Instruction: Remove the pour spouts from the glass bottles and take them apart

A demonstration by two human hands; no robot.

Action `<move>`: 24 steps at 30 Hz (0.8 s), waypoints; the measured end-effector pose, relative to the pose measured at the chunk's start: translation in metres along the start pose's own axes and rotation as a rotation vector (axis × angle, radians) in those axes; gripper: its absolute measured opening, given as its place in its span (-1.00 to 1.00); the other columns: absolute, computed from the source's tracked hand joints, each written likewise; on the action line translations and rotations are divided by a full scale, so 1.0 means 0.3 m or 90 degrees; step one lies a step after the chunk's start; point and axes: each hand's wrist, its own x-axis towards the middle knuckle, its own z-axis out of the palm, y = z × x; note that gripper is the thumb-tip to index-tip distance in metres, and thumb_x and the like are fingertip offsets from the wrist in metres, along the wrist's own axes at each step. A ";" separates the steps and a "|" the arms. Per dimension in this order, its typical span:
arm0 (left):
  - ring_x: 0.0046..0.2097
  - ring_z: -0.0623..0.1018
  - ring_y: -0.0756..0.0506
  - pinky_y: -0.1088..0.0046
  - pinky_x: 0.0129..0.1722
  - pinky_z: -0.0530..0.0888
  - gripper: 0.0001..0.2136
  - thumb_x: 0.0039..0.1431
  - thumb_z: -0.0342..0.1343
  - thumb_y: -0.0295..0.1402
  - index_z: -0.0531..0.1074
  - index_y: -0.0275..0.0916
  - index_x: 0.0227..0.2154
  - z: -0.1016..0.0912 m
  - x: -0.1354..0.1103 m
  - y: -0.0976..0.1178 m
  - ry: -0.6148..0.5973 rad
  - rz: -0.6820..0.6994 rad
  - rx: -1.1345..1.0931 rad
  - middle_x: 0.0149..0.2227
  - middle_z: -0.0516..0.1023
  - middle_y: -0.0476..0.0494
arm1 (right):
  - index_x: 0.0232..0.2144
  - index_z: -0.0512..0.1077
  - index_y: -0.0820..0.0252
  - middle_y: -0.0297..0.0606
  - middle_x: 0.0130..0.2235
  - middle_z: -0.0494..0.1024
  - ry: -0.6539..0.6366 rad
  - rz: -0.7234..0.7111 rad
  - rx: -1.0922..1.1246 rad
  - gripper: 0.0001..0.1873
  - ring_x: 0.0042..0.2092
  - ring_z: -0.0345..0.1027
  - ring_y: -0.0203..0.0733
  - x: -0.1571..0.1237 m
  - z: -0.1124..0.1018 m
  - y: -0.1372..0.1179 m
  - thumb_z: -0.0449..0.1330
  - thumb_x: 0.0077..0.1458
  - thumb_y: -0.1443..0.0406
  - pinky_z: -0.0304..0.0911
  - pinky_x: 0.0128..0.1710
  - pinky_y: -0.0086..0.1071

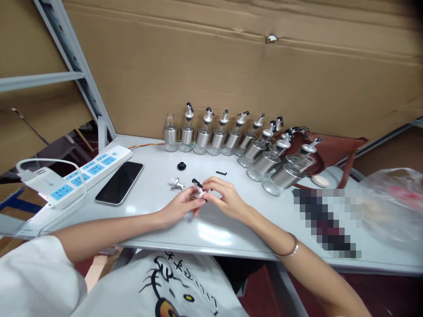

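And here's the delicate bit: the left hand (181, 206) pinches a small black-and-silver pourer (197, 184) between thumb and fingers, nearly closed, while the right hand (226, 198) comes in from the other side, fingers curled, thumb and fingertips on the same piece. Both grips look light, right at the tips, so a twist or hard push could well make it slip and skitter across the smooth tabletop (152, 176).

Watch the small stuff! A loose silver spout (178, 183) lies just beyond the left hand's fingers; a swing of the knuckles could knock it away. Past that sits a round black stopper (181, 166), which might roll if nudged. The thin black lever (221, 173) lies just beyond the right hand's fingers, easily swept aside by a careless reach.

Farther out, beyond the right hand, glass-and-steel bottles crowd together, the nearest bottle (286, 177) close enough that a wide elbow or forearm might tip it into its neighbours. Left of the left hand, the phone (120, 183) lies well apart, at less risk.
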 end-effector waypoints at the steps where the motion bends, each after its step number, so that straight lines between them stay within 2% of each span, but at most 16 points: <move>1: -0.51 0.31 0.07 0.46 -0.40 0.23 -0.74 0.13 0.09 -0.18 0.21 -0.27 -0.31 -0.002 0.000 -0.001 -0.005 -0.001 0.006 -0.53 0.26 0.11 | -0.32 0.43 0.23 -0.17 -0.33 0.50 -0.004 -0.015 -0.011 -0.77 -0.31 0.39 -0.26 -0.001 -0.006 -0.003 0.06 0.25 0.21 0.34 -0.29 -0.39; 5: -0.47 0.32 0.03 0.43 -0.38 0.25 -0.82 0.12 0.01 -0.24 0.21 -0.25 -0.35 -0.017 0.000 -0.023 -0.055 0.008 -0.025 -0.52 0.26 0.08 | -0.34 0.42 0.24 -0.17 -0.36 0.52 -0.018 -0.086 -0.049 -0.73 -0.33 0.38 -0.26 -0.004 -0.015 -0.013 0.02 0.28 0.20 0.32 -0.30 -0.39; 8: -0.47 0.28 0.01 0.41 -0.38 0.23 -0.85 0.08 -0.04 -0.27 0.22 -0.25 -0.39 -0.026 -0.005 -0.033 -0.105 0.025 -0.020 -0.54 0.26 0.06 | -0.41 0.39 0.22 -0.21 -0.44 0.51 0.002 -0.127 -0.100 -0.64 -0.40 0.35 -0.26 -0.007 -0.016 -0.011 0.00 0.27 0.10 0.25 -0.37 -0.38; 11: -0.50 0.23 0.01 0.42 -0.40 0.20 -0.84 0.06 -0.03 -0.25 0.20 -0.24 -0.44 -0.024 -0.014 -0.020 -0.140 0.020 0.052 -0.58 0.24 0.08 | -0.48 0.33 0.21 -0.26 -0.52 0.46 0.048 -0.104 -0.171 -0.55 -0.48 0.29 -0.27 -0.007 -0.023 -0.006 0.08 0.16 -0.05 0.17 -0.45 -0.38; 13: -0.50 0.22 0.02 0.43 -0.41 0.19 -0.82 0.05 -0.01 -0.22 0.19 -0.23 -0.44 -0.020 -0.019 -0.006 -0.148 0.018 0.083 -0.59 0.22 0.09 | -0.44 0.33 0.22 -0.26 -0.51 0.45 0.060 -0.084 -0.189 -0.53 -0.48 0.30 -0.27 -0.006 -0.028 -0.007 0.12 0.09 -0.09 0.17 -0.44 -0.38; 17: -0.44 0.32 -0.01 0.41 -0.35 0.26 -0.82 0.06 0.02 -0.24 0.19 -0.23 -0.37 -0.014 -0.022 0.010 -0.167 0.004 0.082 -0.50 0.30 0.05 | -0.33 0.37 0.23 -0.29 -0.49 0.48 -0.010 -0.086 -0.181 -0.62 -0.46 0.33 -0.29 -0.004 -0.028 -0.016 0.07 0.18 0.01 0.19 -0.43 -0.42; 20: -0.36 0.40 -0.03 0.37 -0.27 0.31 -0.77 0.07 0.07 -0.27 0.20 -0.24 -0.27 -0.010 -0.022 0.014 -0.198 0.010 0.046 -0.41 0.34 0.01 | -0.34 0.36 0.22 -0.34 -0.53 0.46 -0.046 -0.091 -0.179 -0.67 -0.51 0.28 -0.32 -0.004 -0.020 -0.021 0.05 0.20 0.06 0.15 -0.47 -0.45; 24: -0.40 0.31 0.02 0.44 -0.35 0.26 -0.73 0.02 0.18 -0.27 0.23 -0.25 -0.31 -0.002 -0.019 0.013 -0.139 -0.001 0.089 -0.42 0.26 0.05 | -0.41 0.34 0.24 -0.33 -0.56 0.42 -0.045 -0.131 -0.243 -0.63 -0.53 0.22 -0.32 -0.004 -0.015 -0.018 0.01 0.22 0.06 0.10 -0.48 -0.44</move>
